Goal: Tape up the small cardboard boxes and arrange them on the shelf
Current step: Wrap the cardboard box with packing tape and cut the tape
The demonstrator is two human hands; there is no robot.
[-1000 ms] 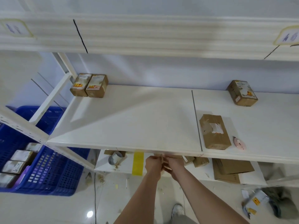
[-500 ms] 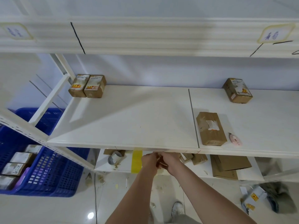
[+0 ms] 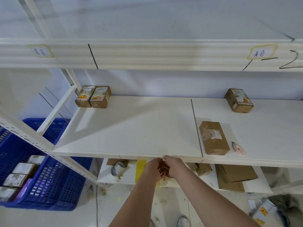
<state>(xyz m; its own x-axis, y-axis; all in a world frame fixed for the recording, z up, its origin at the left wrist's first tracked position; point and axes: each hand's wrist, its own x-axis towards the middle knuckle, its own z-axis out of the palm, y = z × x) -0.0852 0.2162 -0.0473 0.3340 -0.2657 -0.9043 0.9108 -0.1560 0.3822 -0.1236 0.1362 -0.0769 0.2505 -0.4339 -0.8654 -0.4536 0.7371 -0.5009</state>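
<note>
Left hand: the left hand [image 3: 153, 169] was just under the front lip of the shelf [image 3: 134, 128], fingers curled inward toward the other hand. Something small and pale showed between the two hands; could not tell what it was, or which hand had it.
Right hand: the right hand [image 3: 174, 167] was pressed against the left, knuckles up, fingers bent. Grip blurred; whether it held anything could not be told.
Paired boxes: two small cardboard boxes [image 3: 93, 96] sat side by side, touching, at the back left corner of the shelf, labels up.
Lone box: another small labelled box [image 3: 239, 100] lay at the back right, turned at a slight angle, well apart from the pair.
Taped parcel: a longer brown parcel [image 3: 214, 137] lay near the front edge, just right of the seam between boards, with a torn white patch on top.
Cutter: a small pink cutter [image 3: 238, 147] lay just beside the parcel's right side.
Lower board: a tape roll [image 3: 117, 168], a yellow strip [image 3: 141, 169] and flat cardboard pieces [image 3: 234, 176] lay below the shelf.
Crate: a blue crate [image 3: 49, 182] stood on the floor at left, with more small boxes [image 3: 18, 176] inside.
</note>
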